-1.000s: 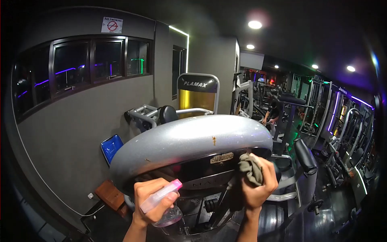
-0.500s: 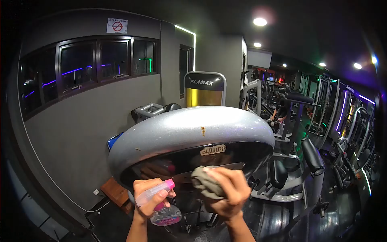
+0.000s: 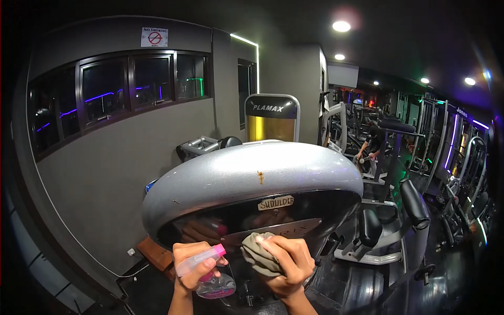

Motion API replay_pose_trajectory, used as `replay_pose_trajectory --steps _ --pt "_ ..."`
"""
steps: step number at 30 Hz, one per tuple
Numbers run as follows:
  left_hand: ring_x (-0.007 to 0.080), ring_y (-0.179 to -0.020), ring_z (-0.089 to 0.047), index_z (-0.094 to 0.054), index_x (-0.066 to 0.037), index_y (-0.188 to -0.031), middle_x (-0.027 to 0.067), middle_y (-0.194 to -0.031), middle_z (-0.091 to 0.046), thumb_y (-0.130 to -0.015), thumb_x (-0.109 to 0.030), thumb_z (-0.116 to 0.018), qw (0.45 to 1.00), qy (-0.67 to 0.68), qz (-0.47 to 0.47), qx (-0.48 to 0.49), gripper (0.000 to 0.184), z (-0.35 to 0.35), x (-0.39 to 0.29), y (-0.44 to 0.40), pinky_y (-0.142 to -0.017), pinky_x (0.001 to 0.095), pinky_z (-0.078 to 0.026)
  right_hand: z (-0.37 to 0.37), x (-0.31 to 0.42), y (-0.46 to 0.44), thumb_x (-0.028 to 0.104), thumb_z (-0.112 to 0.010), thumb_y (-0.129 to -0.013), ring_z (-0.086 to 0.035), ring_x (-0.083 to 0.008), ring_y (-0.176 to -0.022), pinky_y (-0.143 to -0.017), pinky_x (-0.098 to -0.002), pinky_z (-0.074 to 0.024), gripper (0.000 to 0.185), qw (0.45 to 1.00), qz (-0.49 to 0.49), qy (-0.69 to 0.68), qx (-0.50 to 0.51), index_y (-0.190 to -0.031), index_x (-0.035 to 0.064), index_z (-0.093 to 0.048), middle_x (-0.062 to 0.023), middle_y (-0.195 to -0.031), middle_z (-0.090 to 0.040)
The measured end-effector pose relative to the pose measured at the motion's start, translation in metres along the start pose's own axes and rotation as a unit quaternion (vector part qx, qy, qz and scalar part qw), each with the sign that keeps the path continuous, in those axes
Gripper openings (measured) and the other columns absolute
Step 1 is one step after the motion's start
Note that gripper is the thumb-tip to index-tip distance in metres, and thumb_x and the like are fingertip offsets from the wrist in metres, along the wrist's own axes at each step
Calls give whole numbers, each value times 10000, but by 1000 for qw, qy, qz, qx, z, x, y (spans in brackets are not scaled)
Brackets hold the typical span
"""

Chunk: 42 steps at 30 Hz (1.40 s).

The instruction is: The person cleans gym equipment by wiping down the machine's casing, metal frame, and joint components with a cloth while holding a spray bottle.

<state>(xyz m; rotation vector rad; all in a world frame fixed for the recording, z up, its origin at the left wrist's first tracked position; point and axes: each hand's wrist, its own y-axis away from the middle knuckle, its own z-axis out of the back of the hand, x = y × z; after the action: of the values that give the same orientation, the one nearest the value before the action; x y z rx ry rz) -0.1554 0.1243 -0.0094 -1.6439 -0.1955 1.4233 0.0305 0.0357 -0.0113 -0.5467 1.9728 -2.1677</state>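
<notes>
My left hand [image 3: 191, 265] is wrapped round a clear spray bottle [image 3: 218, 286] with a pink nozzle and a pink label. In my right hand [image 3: 289, 262] is a bunched grey-green cloth [image 3: 260, 255], held against or just in front of the black panel [image 3: 239, 212] of a gym machine. That panel carries a "SHOULDER" label [image 3: 275, 202] and a metal nameplate partly covered by the cloth. Above it curves the machine's silver cover [image 3: 220, 170], which has a brown mark [image 3: 260, 177] on it.
Behind stands a machine marked PLAMAX [image 3: 272, 110]. To the right are padded gym machines [image 3: 370, 231] and a person [image 3: 371, 149] bending among equipment. A brown wooden box [image 3: 156, 253] sits low on the left, near the grey wall [image 3: 105, 184].
My right hand and the cloth have moved down and slightly left, uncovering more of the nameplate. My left hand with the spray bottle is slightly lower. The view has shifted a little.
</notes>
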Motion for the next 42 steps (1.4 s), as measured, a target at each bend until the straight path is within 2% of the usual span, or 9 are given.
replay_pose_trajectory --steps 5,10,15,22,30,33,36,37,42 --pt "169 -491 -643 -693 84 -772 146 -692 -683 -800 -278 -619 999 -25 -17 11 370 0 2 0 -500 246 -498 16 -26 9 285 -840 -603 -639 -206 -742 -624 -309 -523 401 998 -26 35 -35 -965 136 -752 -21 -915 -703" --pt "165 -496 -641 -693 75 -768 138 -687 -680 -796 -280 -624 1000 -22 -8 17 363 0 1 0 -503 246 -494 32 -39 12 68 -712 -559 -644 -257 -840 -746 -337 -531 417 978 -151 80 -123 -974 75 -749 -75 -966 -642" --pt "157 -495 -635 -695 58 -759 118 -666 -671 -798 -291 -631 998 -54 -9 28 357 0 0 -1 -494 245 -477 22 -34 18 74 -695 -576 -661 -292 -852 -774 -373 -528 436 981 -145 72 -110 -1009 22 -698 -140 -965 -687" --pt "158 -491 -634 -695 55 -758 115 -652 -664 -808 -293 -631 997 -72 -23 35 357 -1 2 0 -491 245 -474 -8 -1 45 192 -811 -623 -632 -187 -721 -605 -282 -522 360 997 -74 -17 3 -975 141 -760 -16 -912 -703" --pt "158 -501 -640 -689 67 -794 114 -676 -670 -835 -267 -613 997 -70 -13 16 346 -1 7 6 -493 238 -478 32 -52 42 42 -729 -558 -629 -264 -839 -751 -357 -515 432 968 -171 139 -119 -989 58 -734 -91 -957 -602" --pt "157 -513 -643 -682 80 -816 123 -703 -676 -853 -245 -601 998 -55 2 -8 337 -7 11 14 -498 238 -485 28 -51 42 16 -725 -550 -617 -264 -827 -741 -363 -504 449 966 -185 108 -142 -996 56 -733 -92 -951 -597" --pt "157 -519 -644 -676 91 -819 132 -719 -678 -861 -239 -597 999 -14 31 -27 342 -12 22 27 -501 240 -489 11 -39 56 93 -781 -560 -618 -243 -787 -710 -341 -506 440 979 -154 81 -108 -999 102 -742 -78 -898 -623" --pt "199 -479 -632 -637 126 -760 189 -691 -651 -857 -340 -582 998 -38 34 -29 479 -14 23 28 -429 253 -500 3 -32 60 133 -793 -565 -622 -234 -770 -687 -339 -510 432 985 -135 60 -94 -994 122 -748 -62 -884 -632" --pt "177 -503 -641 -654 107 -776 162 -702 -665 -855 -299 -593 997 -24 59 -34 418 -10 19 44 -473 248 -497 -22 -11 77 237 -787 -631 -625 -192 -732 -607 -291 -521 353 999 -41 -2 -8 -976 165 -770 -12 -857 -656"
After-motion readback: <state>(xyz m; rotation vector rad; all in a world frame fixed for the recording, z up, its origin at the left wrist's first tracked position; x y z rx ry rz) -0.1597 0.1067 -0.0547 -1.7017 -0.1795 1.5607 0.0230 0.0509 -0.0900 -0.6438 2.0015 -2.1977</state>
